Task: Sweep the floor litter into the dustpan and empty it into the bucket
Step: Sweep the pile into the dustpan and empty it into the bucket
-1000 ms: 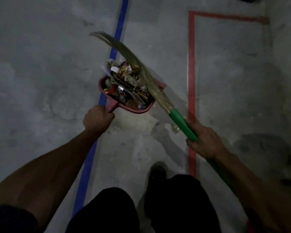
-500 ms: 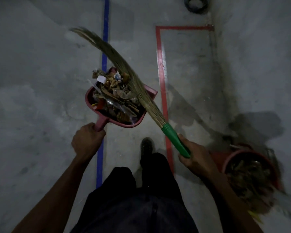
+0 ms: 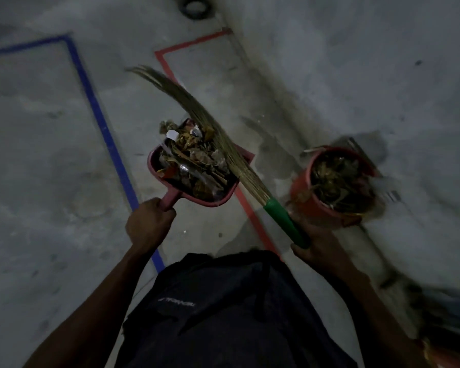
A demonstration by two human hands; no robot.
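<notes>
My left hand grips the handle of a red dustpan held above the floor and heaped with litter of dry leaves, paper and wrappers. My right hand holds the green handle of a straw broom; its bristles lie across the right side of the pan, over the litter. A red bucket full of dry leaves stands on the floor to the right of the pan, by the wall.
The grey concrete floor carries a blue tape line on the left and a red tape line under the pan. A wall runs along the right. A dark ring lies at the far end. More objects sit blurred at bottom right.
The view has swung to the right and the bucket has come fully into sight, closer to the pan. Both hands keep their hold, with the broom still pressed over the litter.
</notes>
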